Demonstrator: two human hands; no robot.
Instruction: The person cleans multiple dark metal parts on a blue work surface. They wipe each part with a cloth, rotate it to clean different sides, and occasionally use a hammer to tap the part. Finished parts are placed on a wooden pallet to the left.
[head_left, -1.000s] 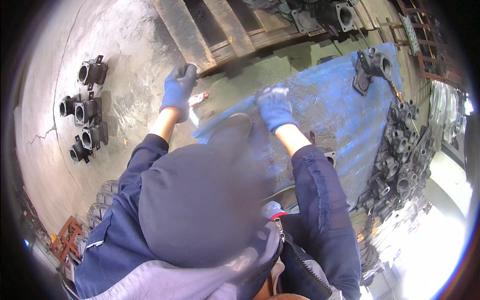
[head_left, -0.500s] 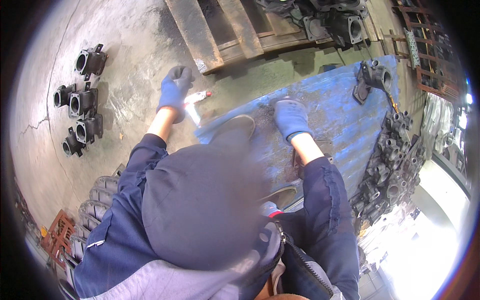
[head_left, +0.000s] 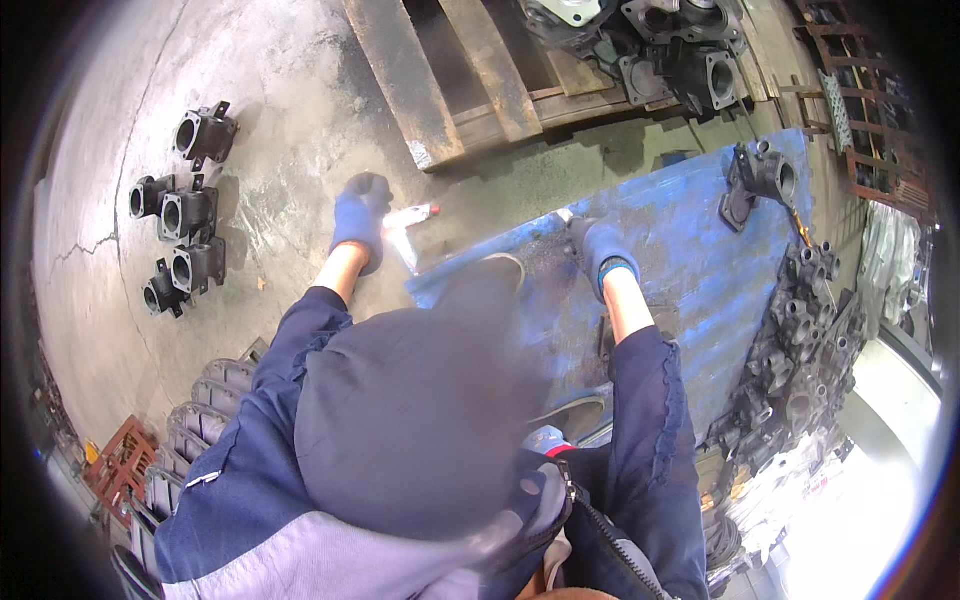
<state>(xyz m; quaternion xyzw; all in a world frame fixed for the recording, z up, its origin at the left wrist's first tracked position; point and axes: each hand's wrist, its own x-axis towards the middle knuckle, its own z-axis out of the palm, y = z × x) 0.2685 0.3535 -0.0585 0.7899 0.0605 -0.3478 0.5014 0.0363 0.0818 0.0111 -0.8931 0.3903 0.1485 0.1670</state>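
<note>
My left hand [head_left: 362, 215], in a blue glove with dark fingers, is closed above the concrete floor. What it holds, if anything, is hidden. Close beside it shows a white tube with a red cap [head_left: 412, 216]; I cannot tell whether they touch. Over the blue sheet [head_left: 690, 220], my right hand [head_left: 598, 247], in a matching glove, has its fingers closed. A small pale object [head_left: 565, 214] shows at those fingertips, too small to name. A dark metal part [head_left: 607, 345] lies partly hidden beside my right forearm.
Black castings [head_left: 188, 214] stand on the floor at left. A wooden pallet [head_left: 470, 125] with more castings [head_left: 690, 60] lies at the far side. One casting [head_left: 765, 180] stands on the sheet's far right corner, beside a heap of small parts [head_left: 790, 340]. My dark cap [head_left: 400, 420] covers the lower middle.
My right hand has turned, and a pale object now shows at its fingertips. My left hand stays closed beside the tube. The whole view has shifted slightly.
</note>
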